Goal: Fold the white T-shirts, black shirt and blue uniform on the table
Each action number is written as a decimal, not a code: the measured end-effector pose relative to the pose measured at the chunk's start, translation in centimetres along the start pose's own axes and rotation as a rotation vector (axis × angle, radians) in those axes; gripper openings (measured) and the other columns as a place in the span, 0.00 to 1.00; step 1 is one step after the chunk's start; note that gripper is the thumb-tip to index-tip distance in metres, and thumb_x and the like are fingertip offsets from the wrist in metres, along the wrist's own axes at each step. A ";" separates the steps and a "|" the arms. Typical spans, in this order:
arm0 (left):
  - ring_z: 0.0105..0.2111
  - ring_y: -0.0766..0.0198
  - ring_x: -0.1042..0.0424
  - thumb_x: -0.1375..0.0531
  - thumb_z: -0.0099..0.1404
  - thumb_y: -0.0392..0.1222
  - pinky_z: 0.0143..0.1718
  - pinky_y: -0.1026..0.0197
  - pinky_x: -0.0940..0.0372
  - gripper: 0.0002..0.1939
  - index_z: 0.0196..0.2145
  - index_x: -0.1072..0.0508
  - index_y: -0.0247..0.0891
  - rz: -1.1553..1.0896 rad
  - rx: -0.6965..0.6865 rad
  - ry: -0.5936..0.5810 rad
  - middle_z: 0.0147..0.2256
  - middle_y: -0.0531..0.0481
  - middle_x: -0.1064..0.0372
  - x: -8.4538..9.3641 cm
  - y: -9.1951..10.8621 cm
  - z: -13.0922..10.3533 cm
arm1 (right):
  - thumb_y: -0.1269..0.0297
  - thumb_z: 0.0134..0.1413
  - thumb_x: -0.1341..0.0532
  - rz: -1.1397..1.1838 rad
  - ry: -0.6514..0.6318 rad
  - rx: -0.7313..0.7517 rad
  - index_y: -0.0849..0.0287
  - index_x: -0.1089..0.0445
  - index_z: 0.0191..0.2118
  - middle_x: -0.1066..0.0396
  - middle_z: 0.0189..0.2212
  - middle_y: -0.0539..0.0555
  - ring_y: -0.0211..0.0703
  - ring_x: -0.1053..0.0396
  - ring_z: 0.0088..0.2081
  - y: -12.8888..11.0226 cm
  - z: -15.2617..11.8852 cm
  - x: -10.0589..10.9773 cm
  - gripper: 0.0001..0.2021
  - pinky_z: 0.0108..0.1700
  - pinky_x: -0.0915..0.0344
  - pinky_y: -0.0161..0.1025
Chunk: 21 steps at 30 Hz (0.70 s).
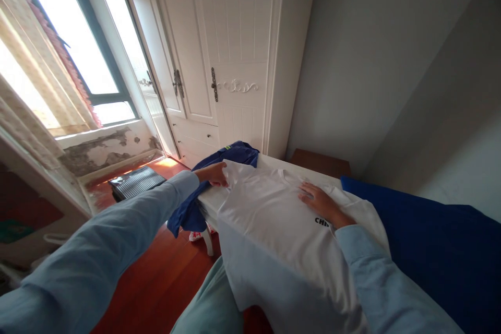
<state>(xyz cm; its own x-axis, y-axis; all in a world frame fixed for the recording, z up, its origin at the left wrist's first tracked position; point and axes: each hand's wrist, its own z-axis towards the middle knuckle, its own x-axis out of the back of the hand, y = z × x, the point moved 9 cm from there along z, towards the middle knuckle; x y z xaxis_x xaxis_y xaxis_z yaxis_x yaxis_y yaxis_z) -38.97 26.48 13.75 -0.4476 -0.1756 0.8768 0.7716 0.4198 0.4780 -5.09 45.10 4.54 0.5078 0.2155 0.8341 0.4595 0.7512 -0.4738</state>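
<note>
A white T-shirt (270, 209) with black lettering is spread over a white table (213, 199), its lower part hanging over the near edge. My left hand (215, 174) is closed on the shirt's sleeve at the table's left side. Near the collar, my right hand (320, 202) lies on the shirt with its fingers apart, just above the lettering. Dark blue clothing (238, 153) sits at the table's far left corner and hangs down the side, partly behind my left hand.
A blue surface (430, 240) extends to the right of the shirt. Behind the table stand a white wardrobe (242, 36) and a brown wooden piece (319, 163). A dark ribbed box (138, 182) is on the red floor at left.
</note>
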 end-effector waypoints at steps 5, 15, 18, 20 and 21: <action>0.40 0.59 0.27 0.28 0.49 0.29 0.42 0.63 0.34 0.43 0.62 0.37 0.33 0.102 -0.135 0.007 0.38 0.52 0.24 -0.1 -0.1 -0.4 | 0.51 0.62 0.42 0.006 -0.010 -0.006 0.58 0.27 0.58 0.37 0.65 0.61 0.54 0.40 0.67 0.2 0.0 -0.1 0.24 0.70 0.47 0.55; 0.48 0.60 0.26 0.34 0.59 0.33 0.51 0.64 0.37 0.43 0.68 0.46 0.40 0.116 -0.303 -0.055 0.57 0.48 0.27 -1.7 0.3 -1.1 | 0.50 0.62 0.43 0.021 -0.024 -0.047 0.60 0.28 0.59 0.39 0.65 0.61 0.55 0.42 0.67 -0.2 -0.2 0.1 0.26 0.71 0.49 0.54; 0.44 0.58 0.24 0.34 0.61 0.38 0.53 0.60 0.37 0.43 0.69 0.48 0.39 0.121 -0.270 -0.013 0.57 0.44 0.28 -1.5 -0.1 -0.4 | 0.51 0.62 0.42 0.025 -0.024 -0.051 0.59 0.28 0.59 0.38 0.65 0.61 0.55 0.42 0.67 -0.2 -0.2 0.2 0.25 0.71 0.49 0.54; 0.35 0.60 0.22 0.36 0.63 0.43 0.52 0.57 0.35 0.41 0.69 0.48 0.39 0.114 -0.246 -0.019 0.58 0.41 0.29 -1.6 -0.5 -0.1 | 0.51 0.62 0.42 0.025 -0.023 -0.051 0.59 0.28 0.59 0.39 0.65 0.61 0.55 0.42 0.67 -0.2 -0.2 0.2 0.25 0.71 0.50 0.54; 0.31 0.62 0.23 0.37 0.65 0.46 0.51 0.57 0.34 0.39 0.69 0.48 0.40 0.105 -0.246 -0.036 0.58 0.41 0.30 -1.8 -0.6 0.0 | 0.51 0.62 0.42 0.026 -0.021 -0.051 0.59 0.28 0.58 0.39 0.65 0.61 0.55 0.42 0.67 -0.2 -0.2 0.2 0.25 0.71 0.50 0.54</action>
<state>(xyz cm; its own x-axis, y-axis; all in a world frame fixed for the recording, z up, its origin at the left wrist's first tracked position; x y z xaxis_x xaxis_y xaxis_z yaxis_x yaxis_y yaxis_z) -38.59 26.56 11.86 -0.3712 -0.1092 0.9221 0.8994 0.2045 0.3863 -4.95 44.90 4.76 0.5054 0.2479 0.8265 0.4830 0.7125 -0.5090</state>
